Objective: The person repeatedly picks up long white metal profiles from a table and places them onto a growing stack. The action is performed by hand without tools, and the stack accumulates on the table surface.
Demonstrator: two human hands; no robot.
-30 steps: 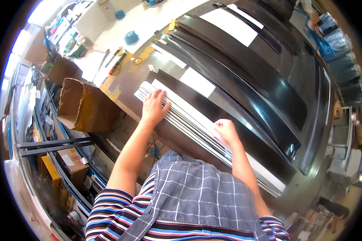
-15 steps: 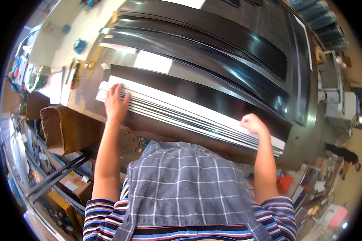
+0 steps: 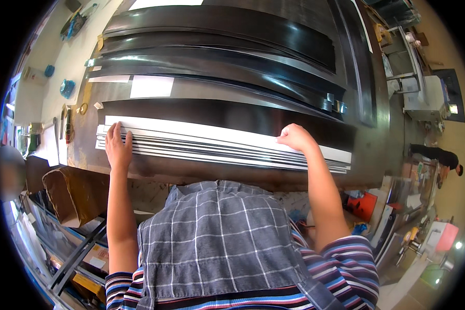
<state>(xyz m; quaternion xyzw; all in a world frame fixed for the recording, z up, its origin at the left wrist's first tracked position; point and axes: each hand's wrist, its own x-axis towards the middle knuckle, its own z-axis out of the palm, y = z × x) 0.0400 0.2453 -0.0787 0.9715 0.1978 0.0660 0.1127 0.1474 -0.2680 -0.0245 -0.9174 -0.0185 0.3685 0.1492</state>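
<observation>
Several long, narrow white strips with dark lines between them lie fanned along the near side of the dark table. The topmost white strip is the farthest from me and rests on a wide black sheet. My left hand lies over the left ends of the strips, fingers stretched out and a little apart. Toward the right part of the top strip, my right hand is closed, its fingertips pressed together at the strip's surface. Whatever is between those fingertips, if anything, is hidden.
Long glossy black sheets lie in stacks across the far table. A white rectangular sheet sits among them. Scissors rest near the left edge. Below left is an open cardboard box. A person is far right.
The view has turned, so the strips now run more level. My right hand has slid a little left along the top strip. My left hand stays at the strips' left ends.
</observation>
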